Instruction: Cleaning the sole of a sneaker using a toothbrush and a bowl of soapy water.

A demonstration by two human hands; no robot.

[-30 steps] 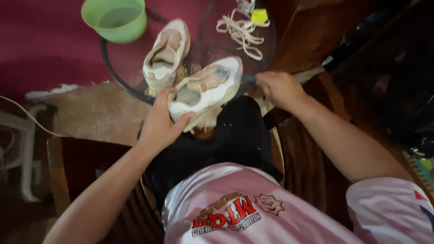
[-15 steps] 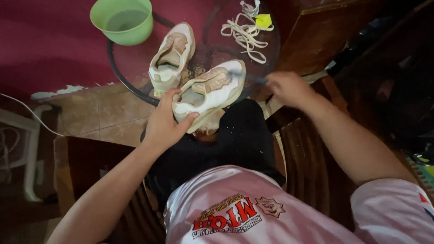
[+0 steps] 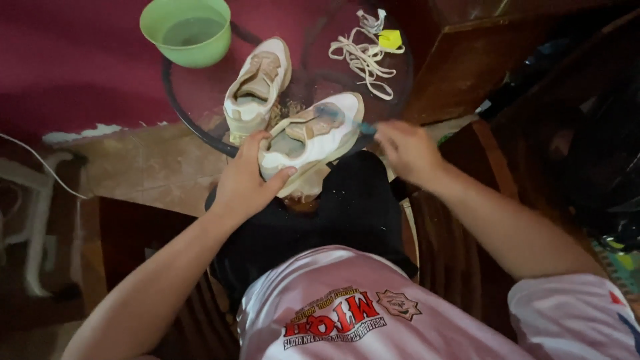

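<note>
My left hand (image 3: 243, 183) grips the heel end of a cream and tan sneaker (image 3: 313, 137), held tilted over my lap and the edge of a round glass table (image 3: 193, 130). My right hand (image 3: 407, 150) is closed on a small blue-handled brush (image 3: 347, 123) whose head, blurred, lies against the shoe's upper. A second matching sneaker (image 3: 257, 83) rests on the glass just beyond. Loose white laces (image 3: 363, 57) with a small yellow tag lie farther back on the table.
A green plastic bowl (image 3: 188, 30) holding water stands at the table's far left rim. A dark wooden chair (image 3: 480, 60) is to the right, a white chair frame (image 3: 37, 220) at the left edge. Dirt crumbs lie between the shoes.
The brush hand has shifted slightly along the held sneaker's side; the view has tipped a little. The left hand keeps the same grip on the shoe.
</note>
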